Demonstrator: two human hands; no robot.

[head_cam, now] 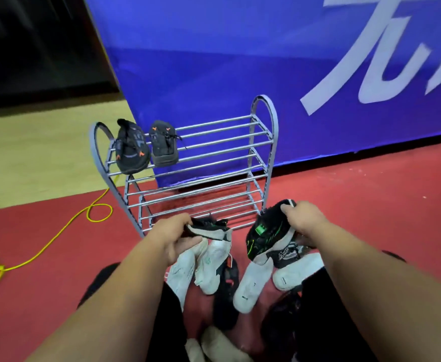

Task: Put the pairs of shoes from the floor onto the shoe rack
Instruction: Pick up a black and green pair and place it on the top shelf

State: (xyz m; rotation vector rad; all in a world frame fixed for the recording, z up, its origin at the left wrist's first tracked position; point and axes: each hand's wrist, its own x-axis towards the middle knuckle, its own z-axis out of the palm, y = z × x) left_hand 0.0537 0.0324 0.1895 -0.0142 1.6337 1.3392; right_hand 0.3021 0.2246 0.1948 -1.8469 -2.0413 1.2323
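A grey metal shoe rack stands on the red floor in front of me. On its top shelf at the left sits a pair of black shoes with orange marks. My left hand grips a black and green shoe with a white sole just in front of the rack's lowest bars. My right hand grips the matching black and green shoe by its heel, toe pointing down. Beneath my hands several more shoes lie on the floor, some white-soled, some black.
A blue banner wall rises behind the rack. A yellow cable snakes over the red floor at the left. A pale wooden floor strip lies beyond it. My dark-trousered knees frame the shoe pile.
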